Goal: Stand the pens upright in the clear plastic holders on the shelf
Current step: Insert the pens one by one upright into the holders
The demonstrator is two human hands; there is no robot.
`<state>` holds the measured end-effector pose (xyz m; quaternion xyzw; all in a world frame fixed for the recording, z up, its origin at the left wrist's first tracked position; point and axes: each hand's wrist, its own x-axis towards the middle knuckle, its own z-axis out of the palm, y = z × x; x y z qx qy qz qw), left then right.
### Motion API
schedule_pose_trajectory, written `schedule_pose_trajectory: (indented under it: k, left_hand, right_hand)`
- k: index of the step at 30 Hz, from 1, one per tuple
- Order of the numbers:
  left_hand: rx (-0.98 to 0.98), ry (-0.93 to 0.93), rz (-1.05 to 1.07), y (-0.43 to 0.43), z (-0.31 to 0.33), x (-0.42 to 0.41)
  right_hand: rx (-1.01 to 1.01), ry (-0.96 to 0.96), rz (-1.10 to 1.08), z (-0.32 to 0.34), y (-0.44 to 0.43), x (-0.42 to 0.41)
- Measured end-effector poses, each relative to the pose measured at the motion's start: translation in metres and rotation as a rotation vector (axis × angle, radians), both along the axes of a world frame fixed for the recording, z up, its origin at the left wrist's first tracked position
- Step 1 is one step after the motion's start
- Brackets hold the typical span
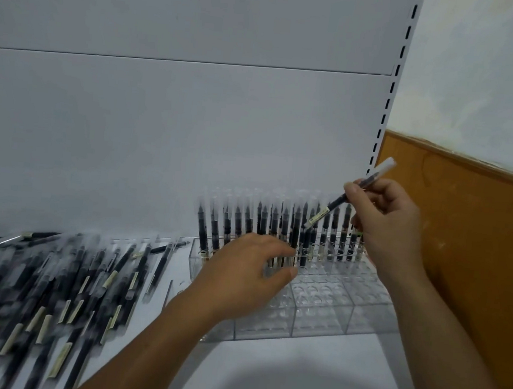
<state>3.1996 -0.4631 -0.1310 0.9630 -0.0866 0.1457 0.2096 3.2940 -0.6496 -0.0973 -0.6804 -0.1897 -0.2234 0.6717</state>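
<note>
- Right now my right hand (389, 218) pinches a tilted pen (338, 202) above the standing pens (246, 221).
- My left hand (242, 270) pinches one upright pen (295, 228) in the clear holder (324, 321).
- Loose pens (55, 276) lie heaped left on the shelf (295, 377).

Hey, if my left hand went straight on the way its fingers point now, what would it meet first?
Probably the row of standing pens in the clear holder; the fingertips of the left hand look almost on them, though depth is unclear.

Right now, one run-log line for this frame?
right hand: holds pen tilted | left hand: grips standing pens in holder | loose pens: lying left
</note>
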Motion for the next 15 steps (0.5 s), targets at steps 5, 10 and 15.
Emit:
schedule_pose_trajectory:
  k: [5,10,15]
  left_hand:
    - [0.035,-0.011,-0.004,0.0,-0.001,0.001]
    - [0.037,-0.01,-0.018,0.001,-0.002,0.002]
    - [0.041,-0.019,-0.021,0.002,-0.003,0.004]
  right_hand:
    - [-0.277,-0.037,-0.117,-0.005,0.0,0.005]
    - [-0.439,-0.079,-0.181,-0.01,-0.001,0.01]
    - [-0.685,-0.03,-0.136,-0.019,0.002,0.013]
